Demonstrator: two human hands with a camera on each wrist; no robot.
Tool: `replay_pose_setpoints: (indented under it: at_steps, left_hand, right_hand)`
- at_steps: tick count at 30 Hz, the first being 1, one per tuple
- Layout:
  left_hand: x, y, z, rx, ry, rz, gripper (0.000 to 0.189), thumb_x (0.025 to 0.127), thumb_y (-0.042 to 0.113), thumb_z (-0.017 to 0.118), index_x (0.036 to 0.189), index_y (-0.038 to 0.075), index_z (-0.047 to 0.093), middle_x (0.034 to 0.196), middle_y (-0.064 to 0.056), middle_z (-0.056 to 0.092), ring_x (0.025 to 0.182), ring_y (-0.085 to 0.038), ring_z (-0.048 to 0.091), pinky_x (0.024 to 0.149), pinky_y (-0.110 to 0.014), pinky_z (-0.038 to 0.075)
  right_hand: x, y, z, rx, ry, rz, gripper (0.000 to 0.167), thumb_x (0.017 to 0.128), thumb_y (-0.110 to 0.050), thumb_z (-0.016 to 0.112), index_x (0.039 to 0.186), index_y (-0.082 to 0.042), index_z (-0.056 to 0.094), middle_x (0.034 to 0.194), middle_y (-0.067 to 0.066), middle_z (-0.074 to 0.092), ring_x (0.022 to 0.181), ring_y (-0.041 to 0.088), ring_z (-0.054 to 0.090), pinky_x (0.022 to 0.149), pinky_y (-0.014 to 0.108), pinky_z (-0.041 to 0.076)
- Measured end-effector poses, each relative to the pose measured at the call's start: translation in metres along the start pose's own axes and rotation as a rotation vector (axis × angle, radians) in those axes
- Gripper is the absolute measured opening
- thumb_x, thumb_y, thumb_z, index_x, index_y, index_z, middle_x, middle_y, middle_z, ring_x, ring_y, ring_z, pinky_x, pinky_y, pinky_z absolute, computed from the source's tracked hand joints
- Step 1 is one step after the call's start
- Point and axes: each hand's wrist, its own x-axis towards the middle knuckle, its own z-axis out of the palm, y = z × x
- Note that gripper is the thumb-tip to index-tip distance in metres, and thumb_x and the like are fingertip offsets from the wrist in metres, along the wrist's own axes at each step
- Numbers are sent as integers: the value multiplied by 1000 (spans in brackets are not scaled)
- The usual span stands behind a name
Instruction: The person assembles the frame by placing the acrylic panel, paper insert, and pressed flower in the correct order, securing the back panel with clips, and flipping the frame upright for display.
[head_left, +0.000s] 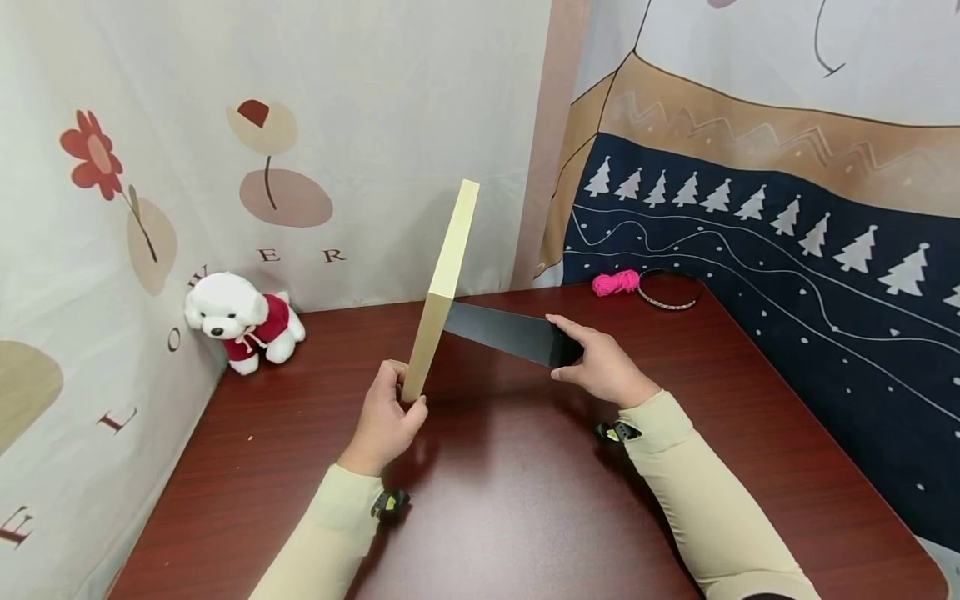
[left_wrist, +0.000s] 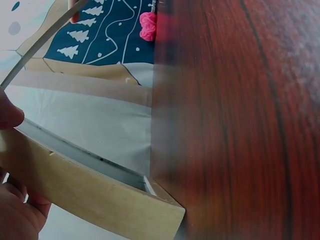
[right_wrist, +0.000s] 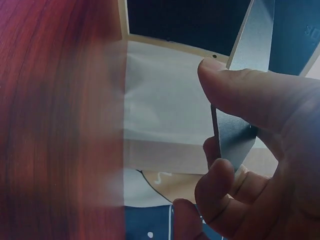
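A pale wooden frame (head_left: 442, 267) is held on edge, tilted, its narrow side toward me. My left hand (head_left: 386, 417) grips the near edge, thumb on one side and fingers on the other. The left wrist view shows the frame's wooden rim (left_wrist: 95, 195) and the recess inside it. From the dark back panel (right_wrist: 175, 20) a long flat black support leg (head_left: 502, 329) swings out to the right. The outer end of that leg is pinched by my right hand (head_left: 603, 367), thumb on one face, fingers toward the other.
A white toy dog (head_left: 240, 317) in a red outfit sits at the back left. Pink yarn (head_left: 616, 282) and a headband (head_left: 667, 304) lie at the back right of the brown table (head_left: 510, 517). Printed curtains (head_left: 420, 100) border the far and side edges.
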Motion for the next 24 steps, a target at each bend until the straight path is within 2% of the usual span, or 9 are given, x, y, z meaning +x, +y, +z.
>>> replay_pose_setpoints:
  at_steps: [4, 11, 16, 24]
  left_hand:
    - [0, 2, 1, 38, -28, 4, 36, 80, -10, 72, 104, 4, 50, 89, -6, 53, 75, -17, 49, 67, -29, 44]
    - [-2, 9, 2, 94, -111, -67, 37, 86, -4, 79, 103, 8, 48, 93, -8, 54, 76, -20, 47, 65, -29, 42]
    - [-2, 10, 6, 114, -135, -79, 36, 88, -1, 80, 100, 10, 48, 94, -6, 53, 79, -20, 50, 69, -30, 45]
    - [-4, 12, 12, 136, -169, -70, 40, 85, 0, 85, 92, 11, 48, 92, -4, 52, 82, -18, 51, 71, -30, 46]
  right_hand:
    - [3, 6, 2, -24, -7, 13, 93, 85, -9, 88, 164, -25, 40, 149, 12, 57, 97, 28, 64, 87, 41, 59]
    - [4, 16, 6, -63, -57, 48, 95, 86, -10, 86, 166, -24, 35, 153, 14, 54, 125, 36, 58, 105, 53, 52]
    - [5, 25, 8, -64, -81, 67, 91, 89, -13, 84, 165, -22, 36, 154, 15, 53, 130, 37, 54, 109, 55, 49]
    - [6, 31, 11, -25, -106, 106, 74, 94, -9, 78, 160, -11, 45, 153, 18, 56, 136, 38, 57, 111, 53, 49]
